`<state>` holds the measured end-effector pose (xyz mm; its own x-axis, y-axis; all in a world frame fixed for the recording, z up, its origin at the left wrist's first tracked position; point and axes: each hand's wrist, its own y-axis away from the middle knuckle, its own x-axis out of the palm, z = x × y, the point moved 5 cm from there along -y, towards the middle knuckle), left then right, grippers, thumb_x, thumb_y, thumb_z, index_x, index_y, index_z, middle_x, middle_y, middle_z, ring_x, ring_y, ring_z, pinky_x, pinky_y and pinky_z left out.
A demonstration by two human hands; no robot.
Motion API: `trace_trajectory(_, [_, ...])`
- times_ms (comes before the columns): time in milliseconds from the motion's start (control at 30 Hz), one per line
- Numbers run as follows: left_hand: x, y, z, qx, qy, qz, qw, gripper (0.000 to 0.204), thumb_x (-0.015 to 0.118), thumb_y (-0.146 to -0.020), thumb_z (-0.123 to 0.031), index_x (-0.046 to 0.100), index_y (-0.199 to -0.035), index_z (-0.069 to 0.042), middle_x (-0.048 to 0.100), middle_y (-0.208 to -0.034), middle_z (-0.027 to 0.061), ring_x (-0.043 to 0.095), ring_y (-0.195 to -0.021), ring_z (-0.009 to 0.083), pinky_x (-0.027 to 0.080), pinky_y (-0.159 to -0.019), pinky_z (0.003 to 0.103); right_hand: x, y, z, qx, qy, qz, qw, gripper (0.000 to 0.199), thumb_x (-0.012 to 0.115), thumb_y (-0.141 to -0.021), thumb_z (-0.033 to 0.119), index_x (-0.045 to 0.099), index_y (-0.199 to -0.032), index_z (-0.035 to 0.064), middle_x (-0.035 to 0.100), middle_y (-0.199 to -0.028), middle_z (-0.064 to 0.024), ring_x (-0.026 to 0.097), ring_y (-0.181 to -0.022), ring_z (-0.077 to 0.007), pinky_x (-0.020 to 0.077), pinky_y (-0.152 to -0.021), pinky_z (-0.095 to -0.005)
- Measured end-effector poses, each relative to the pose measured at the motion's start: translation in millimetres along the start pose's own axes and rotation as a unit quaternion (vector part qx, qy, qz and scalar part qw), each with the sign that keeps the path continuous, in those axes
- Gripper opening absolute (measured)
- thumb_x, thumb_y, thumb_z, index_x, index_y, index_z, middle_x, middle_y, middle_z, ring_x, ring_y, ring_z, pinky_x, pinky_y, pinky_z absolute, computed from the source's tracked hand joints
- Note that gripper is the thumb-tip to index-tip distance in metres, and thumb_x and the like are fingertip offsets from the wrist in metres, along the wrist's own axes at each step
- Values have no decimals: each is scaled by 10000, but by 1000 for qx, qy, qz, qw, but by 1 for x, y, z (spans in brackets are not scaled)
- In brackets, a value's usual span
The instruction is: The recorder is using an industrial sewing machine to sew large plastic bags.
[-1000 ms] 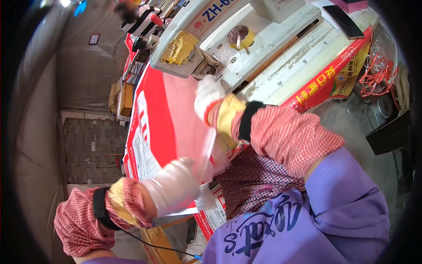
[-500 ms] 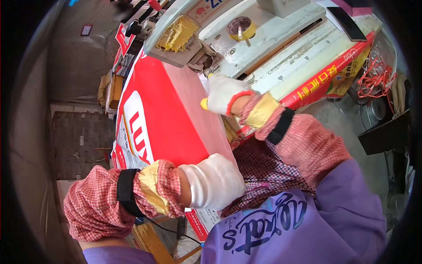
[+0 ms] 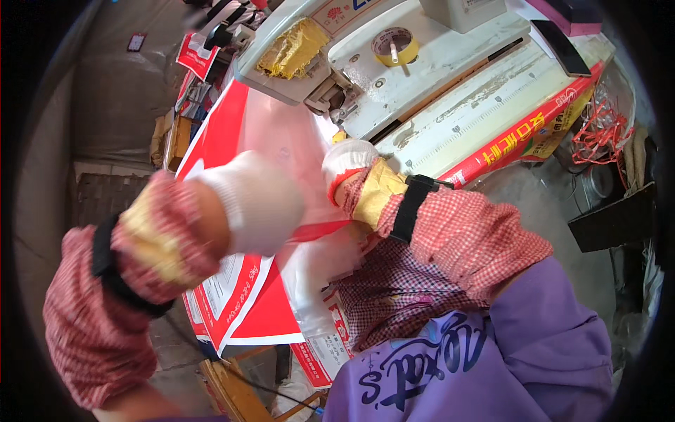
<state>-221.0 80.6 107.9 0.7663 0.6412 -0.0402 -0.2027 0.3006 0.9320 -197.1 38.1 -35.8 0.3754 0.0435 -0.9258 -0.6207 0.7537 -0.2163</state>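
A white sewing machine (image 3: pixel 288 84) stands at the top, yellow tape stuck on its head. Below it lies a red and white printed bag (image 3: pixel 267 313), its surface blurred and its edges spread. Whitish see-through plastic (image 3: pixel 309 278) shows at the bag's near side. My right hand (image 3: pixel 351 156), in a white knit glove with a yellow fingertip, is at the bag's edge just under the needle area; most of its fingers are hidden. My left hand (image 3: pixel 256 200), also gloved, is over the bag's left part, smeared by motion. Whether either hand grips the bag cannot be made out.
A yellow tape roll (image 3: pixel 395 47) lies on the machine bed. A phone (image 3: pixel 561 48) rests at the worktop's far right. Red and yellow sheeting (image 3: pixel 520 133) covers the front edge. Red string (image 3: pixel 601 137) hangs at right; a wooden stool-like frame (image 3: pixel 235 390) stands below.
My left hand has swung up and left from the bag's near edge. My right hand has drawn slightly back toward me. The bag has shifted and folded, baring the see-through plastic.
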Motion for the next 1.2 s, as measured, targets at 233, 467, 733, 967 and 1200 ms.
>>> trace_trajectory(233, [30,3,-79,204,28,-204,957,133,581,-629,-210,640,-601,-94,616,-650,57,576,-886,262,488,-699,328,12,-10,15,-68,70,7,995,201,563,-722,156,654,-845,25,584,-605,-52,583,-590,-193,479,-576,-298])
trace_trajectory(467, [-11,-27,-2,37,6,-144,989,156,594,-674,-264,647,-603,-136,602,-602,37,594,-595,248,473,-626,388,71,-35,1,-53,58,1,997,139,606,-734,207,658,-758,80,592,-615,-53,601,-628,-183,484,-567,-329])
trace_trajectory(733, [22,18,-14,74,-2,-81,994,76,584,-662,-182,639,-614,-164,581,-577,19,585,-572,206,481,-647,373,63,-26,14,12,116,-74,991,76,613,-648,156,617,-641,81,505,-505,-59,519,-475,-229,429,-462,-361])
trace_trajectory(967, [31,21,-57,46,12,-19,999,89,604,-669,-158,660,-720,-111,606,-687,37,605,-633,234,460,-536,369,39,-50,22,-58,-71,137,986,157,663,-642,212,680,-754,104,624,-654,-44,600,-606,-240,486,-554,-391])
trace_trajectory(1200, [-29,-34,-91,127,221,-117,960,124,585,-666,-205,651,-672,-100,583,-620,92,599,-638,284,480,-583,381,53,-57,17,-9,-170,197,966,170,667,-656,229,675,-759,94,620,-677,-55,607,-650,-257,504,-587,-403])
